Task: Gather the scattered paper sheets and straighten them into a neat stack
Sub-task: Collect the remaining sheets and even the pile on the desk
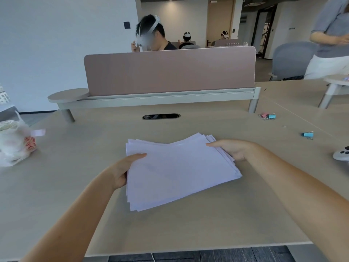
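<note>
A loose pile of white paper sheets (179, 171) lies in the middle of the beige table (188, 227), its edges fanned out and uneven at the corners. My left hand (122, 171) grips the pile's left edge, thumb on top and fingers hidden beneath. My right hand (232, 148) holds the far right edge, thumb lying across the top sheet. The pile's near corner rests on or just above the table; I cannot tell which.
A white plastic bag (15, 144) sits at the left edge. Binder clips (268, 116) and a blue clip (307, 134) lie at the right, with a white controller (341, 154) beyond. A pink divider (170, 70) stands behind. People sit and stand further back.
</note>
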{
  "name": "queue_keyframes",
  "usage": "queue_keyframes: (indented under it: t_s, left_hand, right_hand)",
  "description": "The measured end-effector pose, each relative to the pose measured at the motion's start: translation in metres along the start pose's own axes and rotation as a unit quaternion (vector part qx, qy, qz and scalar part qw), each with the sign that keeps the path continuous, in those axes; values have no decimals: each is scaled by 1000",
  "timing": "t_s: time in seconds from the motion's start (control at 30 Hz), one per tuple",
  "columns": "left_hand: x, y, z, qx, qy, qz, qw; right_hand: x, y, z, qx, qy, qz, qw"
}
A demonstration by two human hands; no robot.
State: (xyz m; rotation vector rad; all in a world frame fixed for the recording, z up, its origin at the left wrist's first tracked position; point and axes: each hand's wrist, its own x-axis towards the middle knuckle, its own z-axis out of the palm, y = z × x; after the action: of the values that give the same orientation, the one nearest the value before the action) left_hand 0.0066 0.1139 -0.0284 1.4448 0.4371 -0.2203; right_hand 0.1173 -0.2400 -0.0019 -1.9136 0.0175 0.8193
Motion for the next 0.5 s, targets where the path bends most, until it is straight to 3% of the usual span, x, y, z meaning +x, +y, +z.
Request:
queue_keyframes:
  t_s: [0.1, 0.17, 0.3, 0.37, 0.43, 0.5]
  left_hand:
    - [-1, 0, 5, 21, -24, 0, 999]
    - [-3, -1, 3, 28, -44, 10, 999]
    - [-3, -9, -4, -4, -53, 34, 998]
    - [-3, -14, -1, -57, -38, 58, 996]
    - [-6, -18, 10, -105, -26, 100, 989]
    - [-9, -24, 24, -154, 0, 145, 977]
  right_hand:
    - [2, -12, 5, -86, 7, 13, 996]
    - [-2, -17, 4, -85, 1, 6, 996]
    - [-22, -13, -1, 118, 0, -73, 990]
    - [-28, 1, 0, 280, -5, -88, 956]
    - [-27, 17, 7, 440, -57, -115, 889]
    - [-21, 29, 24, 520, -51, -140, 841]
